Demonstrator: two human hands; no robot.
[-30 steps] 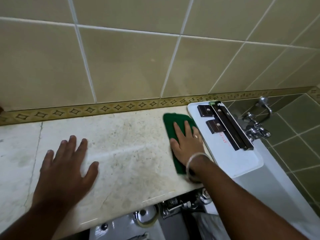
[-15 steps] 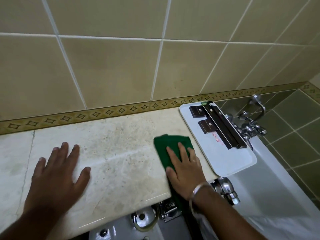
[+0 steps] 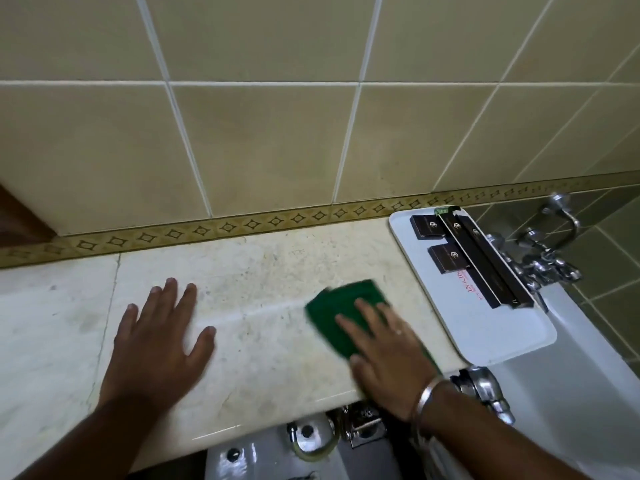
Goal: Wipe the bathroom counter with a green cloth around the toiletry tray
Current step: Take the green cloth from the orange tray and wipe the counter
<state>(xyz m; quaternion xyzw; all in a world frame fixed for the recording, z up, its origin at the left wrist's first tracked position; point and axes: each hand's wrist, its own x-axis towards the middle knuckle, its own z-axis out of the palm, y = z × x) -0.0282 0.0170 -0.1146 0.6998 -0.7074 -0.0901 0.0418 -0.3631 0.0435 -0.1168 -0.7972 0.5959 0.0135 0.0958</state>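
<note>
On the marble counter, the green cloth lies flat beneath the right hand's spread fingers.

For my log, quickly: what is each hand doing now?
Left hand: open, flat on the counter.
Right hand: open, pressing the green cloth.
</note>
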